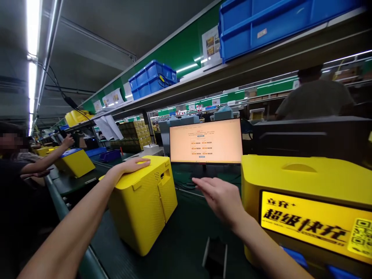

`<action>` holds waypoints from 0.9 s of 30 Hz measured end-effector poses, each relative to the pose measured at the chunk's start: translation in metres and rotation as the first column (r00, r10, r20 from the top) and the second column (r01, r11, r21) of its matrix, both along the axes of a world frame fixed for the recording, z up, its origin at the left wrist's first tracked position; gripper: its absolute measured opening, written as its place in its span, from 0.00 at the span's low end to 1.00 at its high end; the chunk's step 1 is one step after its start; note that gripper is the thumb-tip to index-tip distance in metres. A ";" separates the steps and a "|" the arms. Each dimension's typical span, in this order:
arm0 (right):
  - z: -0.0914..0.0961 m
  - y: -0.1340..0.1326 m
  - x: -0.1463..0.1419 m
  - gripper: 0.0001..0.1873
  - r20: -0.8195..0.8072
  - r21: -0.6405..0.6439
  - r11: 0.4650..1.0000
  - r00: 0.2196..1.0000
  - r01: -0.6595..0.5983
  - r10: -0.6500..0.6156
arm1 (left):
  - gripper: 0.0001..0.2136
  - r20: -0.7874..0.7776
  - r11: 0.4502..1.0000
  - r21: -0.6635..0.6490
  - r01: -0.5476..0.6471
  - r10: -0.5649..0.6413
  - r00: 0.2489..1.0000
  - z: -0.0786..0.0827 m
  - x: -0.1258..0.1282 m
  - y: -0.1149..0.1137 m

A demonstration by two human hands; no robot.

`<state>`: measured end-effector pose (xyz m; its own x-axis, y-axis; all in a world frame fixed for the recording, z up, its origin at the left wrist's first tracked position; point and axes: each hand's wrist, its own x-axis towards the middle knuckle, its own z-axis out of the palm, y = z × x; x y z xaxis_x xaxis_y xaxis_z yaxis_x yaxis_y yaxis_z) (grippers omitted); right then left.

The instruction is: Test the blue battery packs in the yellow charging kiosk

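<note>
Your left forearm (78, 226) and right forearm (267, 248) reach in from below over a dark green bench (186, 240). Bold characters reading "立充+" and "超级快充" fill the lit panel (305, 217) of a yellow unit (279, 168) at right, beside a QR code (363, 236); smaller lines beneath are too fine to read, as is the text on the monitor (206, 141). Your left hand (135, 166) lies flat on top of a yellow box (142, 213), fingers extended, touching without gripping. Your right hand (222, 195) hangs between box and unit, in front of the monitor, its fingers straight and together, with nothing visible in its grasp. The box stands upright on the bench, directly under your left palm and apart from your right fingertips. At left, a co-worker (37, 166) raises an arm near another yellow box (77, 164).
</note>
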<state>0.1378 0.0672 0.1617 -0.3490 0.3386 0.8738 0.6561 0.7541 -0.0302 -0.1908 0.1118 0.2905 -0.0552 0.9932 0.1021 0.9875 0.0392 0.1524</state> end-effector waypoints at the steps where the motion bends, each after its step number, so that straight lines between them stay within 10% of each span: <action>1: -0.005 0.001 -0.006 0.14 0.019 -0.020 1.000 1.000 0.011 -0.011 | 0.25 0.026 0.999 -0.032 0.031 -0.030 0.999 -0.003 -0.006 0.001; 9: -0.040 0.020 -0.073 0.14 -0.077 -0.178 0.981 0.995 -0.071 0.058 | 0.30 0.120 0.993 -0.040 0.115 -0.110 0.987 -0.016 -0.006 -0.052; 27: -0.024 0.043 -0.115 0.08 0.157 -0.286 0.953 0.986 0.097 -0.054 | 0.25 0.123 0.987 -0.041 0.156 -0.150 0.981 -0.018 -0.004 -0.042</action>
